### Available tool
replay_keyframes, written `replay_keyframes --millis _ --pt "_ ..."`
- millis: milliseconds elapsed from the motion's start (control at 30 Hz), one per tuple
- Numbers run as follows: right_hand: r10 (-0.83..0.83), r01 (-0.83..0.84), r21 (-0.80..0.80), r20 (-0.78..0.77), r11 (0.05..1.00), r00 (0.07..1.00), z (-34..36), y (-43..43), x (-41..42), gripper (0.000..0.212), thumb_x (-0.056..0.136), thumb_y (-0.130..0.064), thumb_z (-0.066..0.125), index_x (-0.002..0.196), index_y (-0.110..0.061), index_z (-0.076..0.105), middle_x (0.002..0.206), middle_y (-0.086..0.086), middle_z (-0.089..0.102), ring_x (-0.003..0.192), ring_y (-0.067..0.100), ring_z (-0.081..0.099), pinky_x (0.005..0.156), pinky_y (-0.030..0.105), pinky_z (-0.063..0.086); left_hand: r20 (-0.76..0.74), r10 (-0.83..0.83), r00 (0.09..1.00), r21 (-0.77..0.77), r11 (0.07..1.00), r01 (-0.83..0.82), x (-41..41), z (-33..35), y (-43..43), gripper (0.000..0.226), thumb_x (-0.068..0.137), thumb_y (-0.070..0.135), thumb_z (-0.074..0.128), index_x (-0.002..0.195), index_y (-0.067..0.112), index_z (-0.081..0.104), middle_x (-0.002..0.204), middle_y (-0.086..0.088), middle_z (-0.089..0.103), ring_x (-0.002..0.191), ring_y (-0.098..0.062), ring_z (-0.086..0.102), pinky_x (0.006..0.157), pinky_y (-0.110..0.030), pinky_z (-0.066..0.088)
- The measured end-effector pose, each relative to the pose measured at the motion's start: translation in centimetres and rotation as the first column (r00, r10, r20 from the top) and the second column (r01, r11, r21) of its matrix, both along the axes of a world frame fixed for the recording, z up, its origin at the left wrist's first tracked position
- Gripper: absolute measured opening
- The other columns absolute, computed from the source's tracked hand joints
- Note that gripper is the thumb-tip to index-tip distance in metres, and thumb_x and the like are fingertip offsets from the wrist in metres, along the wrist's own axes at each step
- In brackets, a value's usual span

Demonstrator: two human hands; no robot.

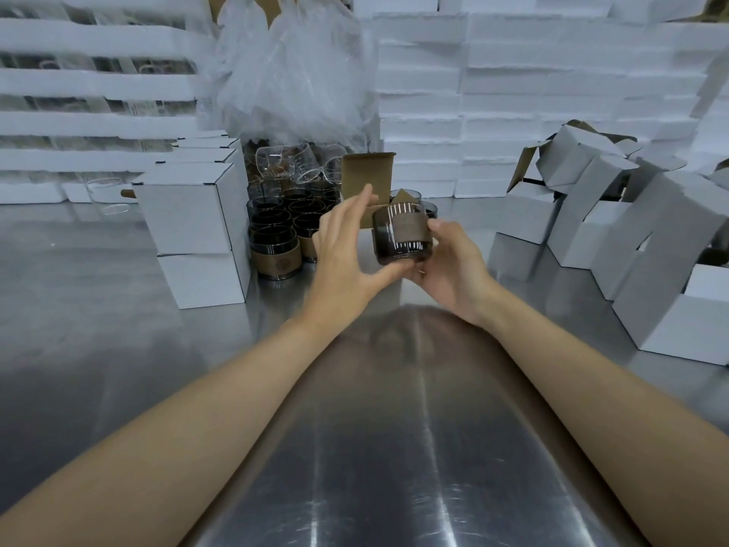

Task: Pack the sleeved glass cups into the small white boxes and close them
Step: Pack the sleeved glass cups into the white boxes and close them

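Note:
A dark smoked glass cup (pixel 401 235) with a brown sleeve around its middle is held upright above the steel table. My right hand (pixel 453 266) grips it from the right and underneath. My left hand (pixel 347 246) is at its left side, thumb touching the cup's base and fingers spread apart near the rim. Just behind the cup stands an open box (pixel 369 177) with its brown inner flap raised. Several more sleeved cups (pixel 276 246) stand packed together on the table behind my left hand.
Closed white boxes (pixel 189 215) are stacked at the left. Open, unfilled white boxes (pixel 631 238) lie piled at the right. Clear glasses and plastic bags (pixel 292 92) sit at the back, before a wall of stacked white cartons (pixel 513 92). The steel table (pixel 394 428) stretches toward me.

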State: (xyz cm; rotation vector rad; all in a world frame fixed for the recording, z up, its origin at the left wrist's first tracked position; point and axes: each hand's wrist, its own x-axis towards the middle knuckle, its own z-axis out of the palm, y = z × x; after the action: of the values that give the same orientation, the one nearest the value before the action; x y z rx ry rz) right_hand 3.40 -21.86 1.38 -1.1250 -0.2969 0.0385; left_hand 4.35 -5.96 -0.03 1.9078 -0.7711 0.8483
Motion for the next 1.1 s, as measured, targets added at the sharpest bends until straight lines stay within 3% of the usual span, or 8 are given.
replay_keyframes --millis 167,300,367,467,600,700,833,1100 --pt "0.117 -0.116 0.018 -0.108 0.993 0.987 -0.6 -0.3 0.1 0.052 0.092 -0.025 0.034 0.134 0.004 0.046 0.125 0.025 0.053 0.115 0.035 0.051 0.097 0.04 0.046 -0.02 -0.025 1.0 0.015 1.0 0.025 -0.1 0.0 0.1 0.082 0.072 0.036 0.081 0.141 0.018 0.042 0.122 0.012 0.049 0.116 -0.001 0.038 0.102 -0.016 0.021" --pt "0.056 -0.057 -0.016 -0.071 0.998 0.996 -0.4 -0.1 0.0 0.042 0.093 -0.026 0.036 0.121 -0.004 0.057 0.106 0.015 0.066 0.096 0.024 0.063 0.085 0.034 0.052 -0.017 -0.033 0.999 0.014 0.999 0.033 0.0 0.0 0.1 0.08 0.072 0.035 0.081 0.14 0.022 0.042 0.122 0.021 0.046 0.115 0.002 0.037 0.101 -0.013 0.019" --pt "-0.121 0.125 -0.112 0.042 0.986 0.992 -0.4 0.3 0.1 0.042 0.087 -0.029 0.046 0.12 -0.005 0.056 0.097 0.011 0.066 0.083 0.018 0.064 0.072 0.03 0.054 -0.022 -0.018 1.0 0.022 1.0 0.019 0.2 0.0 0.0 0.078 0.073 0.033 0.081 0.14 0.022 0.043 0.125 0.025 0.043 0.117 0.0 0.036 0.102 -0.013 0.018" --pt "-0.37 0.523 -0.315 0.433 0.792 0.822 -0.6 0.4 -0.2 0.035 0.081 -0.028 0.059 0.114 -0.017 0.055 0.093 -0.002 0.062 0.078 0.008 0.06 0.063 0.025 0.051 -0.016 -0.017 1.0 0.016 1.0 0.017 0.4 -0.1 0.0 0.076 0.073 0.023 0.081 0.14 0.019 0.046 0.131 0.016 0.042 0.122 -0.002 0.035 0.106 -0.019 0.021" --pt "-0.285 0.641 -0.37 0.67 0.672 0.685 -0.7 -0.2 -0.5 0.052 0.074 -0.026 0.076 0.119 -0.022 0.05 0.105 -0.004 0.058 0.087 0.006 0.058 0.071 0.022 0.049 -0.057 -0.086 0.995 -0.057 0.995 0.083 0.7 -0.3 0.0 0.073 0.072 0.005 0.079 0.137 0.012 0.046 0.13 0.004 0.042 0.124 -0.006 0.04 0.108 -0.03 0.035" --pt "-0.116 0.71 -0.429 0.807 0.558 0.579 -0.9 -0.3 -0.2 0.065 0.071 -0.017 0.082 0.127 -0.01 0.05 0.104 0.009 0.054 0.084 0.018 0.057 0.073 0.028 0.051 -0.161 -0.123 0.979 -0.195 0.977 0.091 1.3 -0.3 0.2 0.076 0.068 -0.005 0.077 0.136 0.012 0.046 0.129 0.002 0.049 0.116 -0.001 0.049 0.1 -0.017 0.04" --pt "-0.041 0.777 -0.423 0.867 0.465 0.497 -1.2 0.5 0.0 0.066 0.078 -0.011 0.077 0.136 -0.006 0.047 0.096 0.006 0.05 0.077 0.015 0.051 0.073 0.024 0.048 -0.288 -0.213 0.933 -0.36 0.927 0.101 1.6 -0.3 0.6 0.079 0.067 -0.011 0.078 0.133 0.021 0.047 0.124 0.012 0.057 0.111 0.001 0.057 0.097 -0.018 0.045" --pt "-0.086 0.759 -0.375 0.868 0.533 0.489 -0.5 0.7 -0.6 0.061 0.079 -0.03 0.076 0.132 -0.015 0.051 0.13 -0.001 0.043 0.124 0.018 0.046 0.092 0.034 0.051 -0.316 -0.291 0.903 -0.305 0.933 0.194 1.6 -0.7 0.3 0.081 0.072 -0.011 0.071 0.136 0.028 0.043 0.116 0.015 0.061 0.105 0.0 0.062 0.093 -0.026 0.051"
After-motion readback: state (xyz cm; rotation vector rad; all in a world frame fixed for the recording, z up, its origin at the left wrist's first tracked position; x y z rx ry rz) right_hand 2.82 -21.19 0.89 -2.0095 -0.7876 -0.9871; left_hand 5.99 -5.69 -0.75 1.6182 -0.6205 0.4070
